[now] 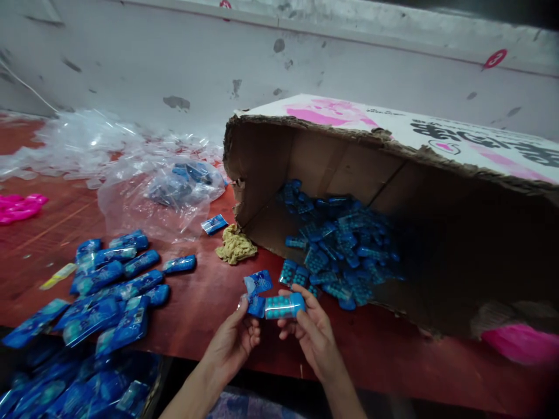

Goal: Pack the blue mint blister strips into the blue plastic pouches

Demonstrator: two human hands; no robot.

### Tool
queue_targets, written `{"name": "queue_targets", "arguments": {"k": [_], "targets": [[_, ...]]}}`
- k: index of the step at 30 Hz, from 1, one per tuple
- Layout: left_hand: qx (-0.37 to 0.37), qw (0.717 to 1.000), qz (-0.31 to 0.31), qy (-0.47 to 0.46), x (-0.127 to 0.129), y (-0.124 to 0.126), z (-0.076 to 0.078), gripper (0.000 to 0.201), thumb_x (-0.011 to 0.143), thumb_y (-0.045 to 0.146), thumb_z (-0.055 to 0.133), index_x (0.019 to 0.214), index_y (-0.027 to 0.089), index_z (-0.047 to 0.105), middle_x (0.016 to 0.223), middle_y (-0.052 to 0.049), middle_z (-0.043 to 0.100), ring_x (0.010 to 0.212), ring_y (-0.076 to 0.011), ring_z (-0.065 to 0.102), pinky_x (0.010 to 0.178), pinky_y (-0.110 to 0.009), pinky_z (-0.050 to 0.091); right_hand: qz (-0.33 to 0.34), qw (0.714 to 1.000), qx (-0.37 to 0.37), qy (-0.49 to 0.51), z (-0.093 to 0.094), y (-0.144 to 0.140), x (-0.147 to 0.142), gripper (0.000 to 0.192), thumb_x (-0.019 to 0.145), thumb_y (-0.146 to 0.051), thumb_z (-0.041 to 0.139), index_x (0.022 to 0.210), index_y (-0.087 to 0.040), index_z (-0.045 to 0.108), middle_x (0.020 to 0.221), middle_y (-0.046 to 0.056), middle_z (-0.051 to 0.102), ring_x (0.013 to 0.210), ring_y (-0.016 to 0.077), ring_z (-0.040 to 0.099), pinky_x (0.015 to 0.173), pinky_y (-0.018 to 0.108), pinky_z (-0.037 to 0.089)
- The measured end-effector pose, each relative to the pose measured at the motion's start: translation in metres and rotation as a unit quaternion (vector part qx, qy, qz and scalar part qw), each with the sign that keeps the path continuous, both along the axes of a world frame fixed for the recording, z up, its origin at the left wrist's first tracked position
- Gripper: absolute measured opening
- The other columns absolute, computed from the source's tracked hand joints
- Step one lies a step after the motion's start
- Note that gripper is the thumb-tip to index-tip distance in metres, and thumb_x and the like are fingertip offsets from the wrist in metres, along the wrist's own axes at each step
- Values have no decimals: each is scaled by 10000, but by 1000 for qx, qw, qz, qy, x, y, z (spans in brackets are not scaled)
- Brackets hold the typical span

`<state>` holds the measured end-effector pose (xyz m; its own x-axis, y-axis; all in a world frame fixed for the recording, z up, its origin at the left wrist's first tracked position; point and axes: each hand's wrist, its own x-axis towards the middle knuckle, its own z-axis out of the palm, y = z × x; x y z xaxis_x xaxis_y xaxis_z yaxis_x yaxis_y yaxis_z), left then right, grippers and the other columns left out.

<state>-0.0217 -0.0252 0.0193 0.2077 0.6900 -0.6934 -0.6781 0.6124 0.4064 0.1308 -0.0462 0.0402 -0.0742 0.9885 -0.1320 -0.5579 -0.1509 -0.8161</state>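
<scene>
Right fingers: in your right hand [317, 334], pinching a clear plastic bottle of turquoise balls with a blue cap [286, 306] near its cap end, lower centre of the frame.
Left fingers: in your left hand [233, 337], closed on a small, flat blue printed packet [257, 306] at the bottle's base; whether the two touch, I cannot tell.
Slip risk: the bottle looks smooth, so a loose pinch at the cap could let it roll off the red tabletop [244, 362]'s near edge.
Mix-up risk: a second blue printed packet [258, 281] lies just beyond, close enough to be dragged along.
Box, right: a torn brown cardboard box [262, 157] holds loose bottles [345, 238]; knocking it could spill them.
Left: blue wrapped packs [105, 276] overlap, so a bump could slide some down.
</scene>
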Motion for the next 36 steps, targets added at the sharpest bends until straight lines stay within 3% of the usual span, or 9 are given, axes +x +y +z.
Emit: {"name": "queue_targets", "arguments": {"k": [13,18,20,22,24,26,30,32,36], "targets": [[79,997,-11,14,1,-5,1,197,724,323,614,666,143,558,470,-4,582,404,-98,532,395,-194,439,3,999,28,-38,-16,-5,-6,416,783,-247,595,1175,-278,460,1224,83,512,786,169,632,633,308,528],[116,992,-40,18,2,-3,3,235,727,350,604,757,117,605,632,-69,672,522,-137,605,459,-214,472,-7,994,39,-105,-30,-10,-17,421,741,-204,619,1139,-281,506,1191,55,548,783,168,630,642,297,539],[91,995,-26,23,2,-2,5,232,693,348,641,752,125,609,652,-58,681,553,-145,618,489,-224,486,-49,974,58,-215,-37,-14,-21,429,714,-160,630,1119,-269,541,1158,44,567,931,200,594,786,330,512],[76,996,-17,32,1,0,7,237,655,350,676,710,130,607,612,-36,669,532,-135,608,485,-219,481,-89,933,91,-336,-43,-20,-25,435,701,-127,630,1108,-271,568,1141,39,567,1069,223,518,915,355,435],[85,995,-24,44,-2,1,8,246,627,347,700,654,123,601,538,-16,640,475,-116,579,469,-211,469,-105,897,122,-411,-45,-24,-26,458,706,-114,624,1125,-290,566,1121,38,565,1077,222,506,928,345,420],[99,993,-35,53,-5,3,9,246,617,337,710,629,118,601,517,-12,632,457,-109,565,483,-220,472,-92,888,143,-428,-42,-25,-26,489,711,-117,629,1155,-303,544,1083,38,573,1026,212,535,888,319,447],[84,994,-60,47,-10,3,6,226,656,337,677,644,123,607,588,-39,674,532,-141,607,548,-260,494,-28,914,145,-379,-35,-21,-26,345,773,-156,570,1092,-286,590,1000,34,596,935,187,568,807,280,481],[79,993,-75,45,-11,2,5,214,688,337,647,669,127,612,602,-45,680,556,-152,621,551,-261,491,-39,931,118,-343,-37,-18,-27,306,787,-159,542,1065,-272,600,984,31,596,912,175,572,789,269,483],[86,992,-91,21,-11,3,6,194,742,330,590,750,138,616,696,-62,705,651,-172,647,633,-287,494,-65,964,64,-251,-50,-14,-28,438,745,-185,589,1170,-258,512,1030,37,574,925,177,564,806,292,476]]}}
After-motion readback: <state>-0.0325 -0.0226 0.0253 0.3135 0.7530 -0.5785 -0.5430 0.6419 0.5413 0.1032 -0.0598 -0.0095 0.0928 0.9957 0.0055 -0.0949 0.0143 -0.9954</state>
